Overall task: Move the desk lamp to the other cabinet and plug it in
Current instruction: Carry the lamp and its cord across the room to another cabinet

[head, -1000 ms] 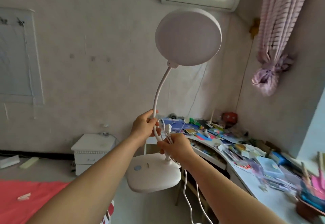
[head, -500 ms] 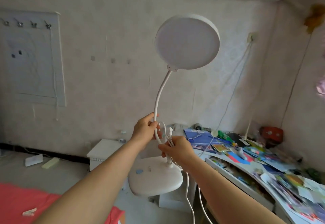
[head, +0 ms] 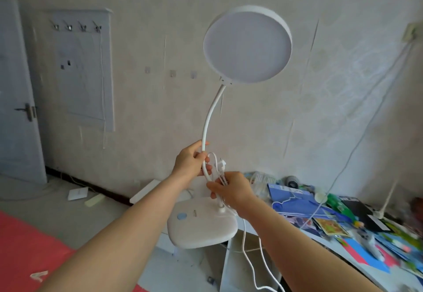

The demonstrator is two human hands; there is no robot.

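I hold a white desk lamp [head: 247, 44] up in the air in front of me. It has a round flat head, a bent gooseneck and a flat base [head: 201, 227] with a blue button. My left hand [head: 191, 161] is shut on the gooseneck. My right hand [head: 231, 188] grips the lower neck together with loops of the lamp's white cord [head: 248, 246], which hangs below the base. The white plug [head: 220, 164] sticks up between my hands. A small white cabinet [head: 148, 191] stands against the wall, partly hidden behind my arms and the lamp base.
A cluttered white desk [head: 343, 220] with papers and books runs along the right. A wall socket [head: 410, 31] with a cord sits at upper right. A grey door [head: 16, 90] and a hook panel [head: 80, 67] are at left. A red bed cover [head: 25, 246] lies lower left.
My view has swung left: the air conditioner and curtain have left the frame and the door has come in. Both hands keep the same hold on the lamp.
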